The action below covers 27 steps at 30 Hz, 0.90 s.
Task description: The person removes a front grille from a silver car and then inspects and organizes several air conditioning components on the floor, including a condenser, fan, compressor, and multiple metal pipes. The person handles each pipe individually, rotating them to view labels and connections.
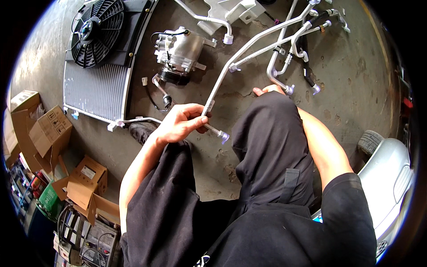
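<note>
My left hand (181,123) is closed around a bent silver metal pipe (221,73), close to its lower end. That end carries a clear purplish cap (223,137). From there the pipe runs up and curves away to the far right. My right hand (269,90) lies at the far side of my right knee, which hides most of it. Its visible fingers stretch out with nothing seen in them. Just beside them is the capped end of another metal pipe (271,69). A second thin pipe (262,50) passes behind the held one.
At the left lies a radiator-like condenser (95,91) with a black fan (91,32). Near it sit a silver compressor (180,50) and a small wired fitting (166,99). Opened cardboard boxes (86,178) stand lower left. A silver car bumper (387,171) and a tyre (369,141) are right.
</note>
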### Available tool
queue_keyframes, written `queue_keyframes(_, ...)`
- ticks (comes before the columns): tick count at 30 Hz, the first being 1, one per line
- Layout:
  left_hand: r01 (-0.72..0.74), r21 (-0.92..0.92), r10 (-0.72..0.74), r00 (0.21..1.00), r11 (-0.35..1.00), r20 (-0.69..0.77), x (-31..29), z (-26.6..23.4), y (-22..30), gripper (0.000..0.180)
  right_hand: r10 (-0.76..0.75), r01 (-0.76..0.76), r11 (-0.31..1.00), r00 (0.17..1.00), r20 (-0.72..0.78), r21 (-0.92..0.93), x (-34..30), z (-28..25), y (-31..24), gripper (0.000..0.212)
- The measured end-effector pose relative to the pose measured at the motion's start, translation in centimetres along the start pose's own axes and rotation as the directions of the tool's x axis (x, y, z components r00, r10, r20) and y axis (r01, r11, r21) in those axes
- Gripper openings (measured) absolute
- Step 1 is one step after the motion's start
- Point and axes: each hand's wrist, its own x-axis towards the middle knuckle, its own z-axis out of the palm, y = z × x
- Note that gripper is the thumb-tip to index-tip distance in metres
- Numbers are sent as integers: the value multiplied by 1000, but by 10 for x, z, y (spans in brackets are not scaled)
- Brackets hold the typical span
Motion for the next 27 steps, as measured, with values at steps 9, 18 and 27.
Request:
queue_keyframes(9,-20,265,44,995,964,-87,-1,5,8,25,14,-14,1000,1000,20,19,-6,-3,-12,42)
queue_keyframes(18,-188,583,280,957,791,-71,-5,17,23,24,9,-9,1000,1000,17,7,3,1,2,42)
queue_keyframes(27,-317,751,492,871,579,-12,2,15,15,22,-52,45,988,998,42,148,-3,-2,-2,40)
